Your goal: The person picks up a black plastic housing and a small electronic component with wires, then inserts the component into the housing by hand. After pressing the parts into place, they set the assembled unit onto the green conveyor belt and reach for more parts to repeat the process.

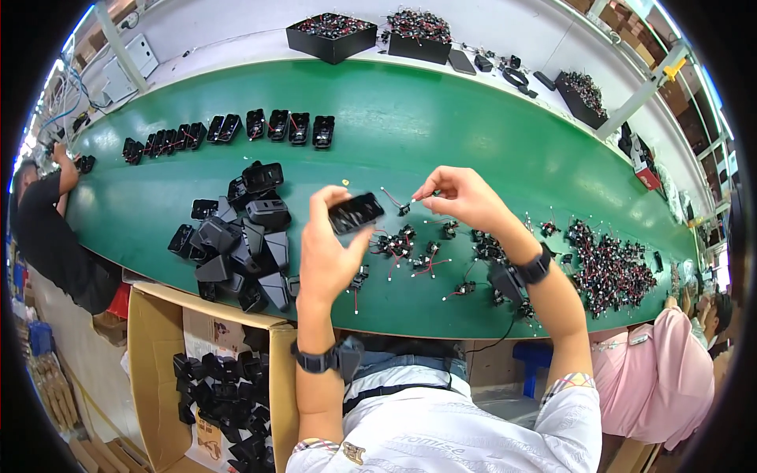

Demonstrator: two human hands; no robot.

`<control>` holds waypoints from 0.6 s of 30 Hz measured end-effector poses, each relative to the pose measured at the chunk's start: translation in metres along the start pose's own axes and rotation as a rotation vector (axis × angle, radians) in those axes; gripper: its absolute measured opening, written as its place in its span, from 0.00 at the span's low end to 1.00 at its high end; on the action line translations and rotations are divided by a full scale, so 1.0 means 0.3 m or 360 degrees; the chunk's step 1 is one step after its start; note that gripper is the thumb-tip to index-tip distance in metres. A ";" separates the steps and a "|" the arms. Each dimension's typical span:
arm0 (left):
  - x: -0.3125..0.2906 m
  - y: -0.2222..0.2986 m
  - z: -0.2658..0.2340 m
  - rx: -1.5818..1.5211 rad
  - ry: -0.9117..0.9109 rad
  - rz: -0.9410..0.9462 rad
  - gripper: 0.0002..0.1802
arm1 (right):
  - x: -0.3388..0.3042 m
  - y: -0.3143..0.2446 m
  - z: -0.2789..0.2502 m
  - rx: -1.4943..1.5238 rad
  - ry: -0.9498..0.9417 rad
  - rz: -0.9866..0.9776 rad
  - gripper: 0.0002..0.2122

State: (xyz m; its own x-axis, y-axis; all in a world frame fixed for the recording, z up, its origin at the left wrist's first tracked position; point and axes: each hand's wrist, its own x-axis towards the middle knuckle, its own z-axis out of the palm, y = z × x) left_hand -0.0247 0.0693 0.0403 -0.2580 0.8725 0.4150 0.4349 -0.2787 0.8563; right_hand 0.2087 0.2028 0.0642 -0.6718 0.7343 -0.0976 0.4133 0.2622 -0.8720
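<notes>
My left hand (327,248) grips a black plastic housing (357,214) by its sides, its hollow side facing up and slightly blurred. To the right of it, my right hand (464,197) pinches the thin wire end of a small black wired part (404,210), which dangles close to the housing. Below both hands, a loose cluster of similar wired parts (397,243) with red and black leads lies on the green table. Left of my left hand is a heap of black housings (240,236), several overlapping at different angles.
A row of black housings (277,124) runs along the table's (441,118) far left. A large pile of wired parts (603,268) lies at right. Filled black boxes (331,39) stand on the back ledge. An open carton (150,363) holds more black pieces. People sit at both sides.
</notes>
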 end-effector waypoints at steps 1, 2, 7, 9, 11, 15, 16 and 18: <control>-0.029 0.022 0.010 -0.0094 -0.0083 -0.0044 0.36 | -0.038 -0.034 0.001 0.0339 0.0067 0.0017 0.08; -0.064 0.035 0.017 -0.0227 -0.0154 -0.0118 0.36 | -0.086 -0.076 0.014 0.0478 0.0054 -0.0006 0.08; -0.194 0.057 0.042 -0.0694 -0.0514 -0.0138 0.37 | -0.322 -0.188 0.147 0.0709 0.0220 -0.0204 0.06; -0.207 0.074 0.049 -0.1031 -0.0580 -0.0242 0.38 | -0.372 -0.176 0.191 0.0553 0.0446 -0.0306 0.08; -0.223 0.078 0.055 -0.1222 -0.0587 -0.0253 0.39 | -0.414 -0.153 0.224 0.0370 0.0494 -0.0372 0.09; -0.246 0.046 0.070 -0.1770 -0.0589 -0.0242 0.40 | -0.446 -0.175 0.293 0.0777 0.0617 -0.0221 0.08; -0.241 0.043 0.074 -0.1729 -0.0617 -0.0126 0.37 | -0.450 -0.171 0.296 0.0784 0.0619 -0.0219 0.08; -0.257 0.069 0.060 -0.1521 -0.0568 -0.0234 0.36 | -0.460 -0.161 0.294 0.0756 0.0716 -0.0338 0.08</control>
State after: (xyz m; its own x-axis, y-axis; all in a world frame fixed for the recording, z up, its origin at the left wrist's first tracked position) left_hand 0.0199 0.0035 0.0206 0.0861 0.9487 0.3043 -0.4884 -0.2260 0.8429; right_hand 0.2270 0.0335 0.0775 -0.3454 0.9129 0.2176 -0.0824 0.2014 -0.9760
